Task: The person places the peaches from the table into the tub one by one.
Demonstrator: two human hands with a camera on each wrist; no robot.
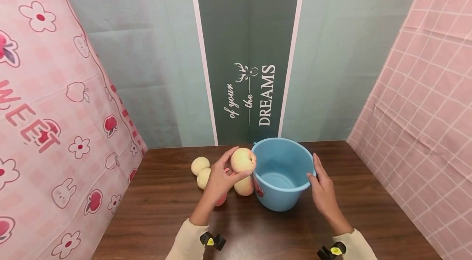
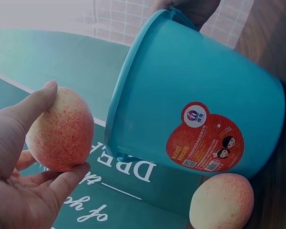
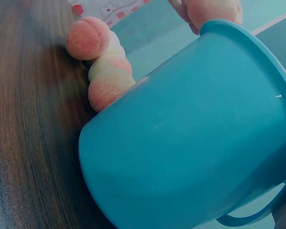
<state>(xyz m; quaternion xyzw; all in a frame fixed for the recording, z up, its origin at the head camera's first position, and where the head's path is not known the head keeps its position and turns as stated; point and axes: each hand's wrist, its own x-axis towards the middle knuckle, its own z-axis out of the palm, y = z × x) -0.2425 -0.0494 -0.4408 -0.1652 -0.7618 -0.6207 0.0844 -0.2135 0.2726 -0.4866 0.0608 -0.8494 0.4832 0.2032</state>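
My left hand (image 1: 220, 178) grips a yellow-and-red peach (image 1: 243, 160) between thumb and fingers, raised beside the left rim of a blue bucket (image 1: 280, 198). In the left wrist view the held peach (image 2: 62, 129) is apart from the bucket wall (image 2: 205, 86). At the bucket's right side, my right hand (image 1: 323, 190) holds the rim, thumb over the edge and fingers outside. The bucket stands upright, and the visible part of its inside holds nothing. Another peach (image 1: 243, 186) sits against the bucket's left side, below the held one.
More peaches lie on the brown wooden table (image 1: 147, 202) to the left, among them a pale peach (image 1: 200, 166) and a reddish peach (image 3: 87, 38); my left hand partly hides some. A green printed cloth (image 1: 250, 47) hangs behind, with pink cloths on both sides.
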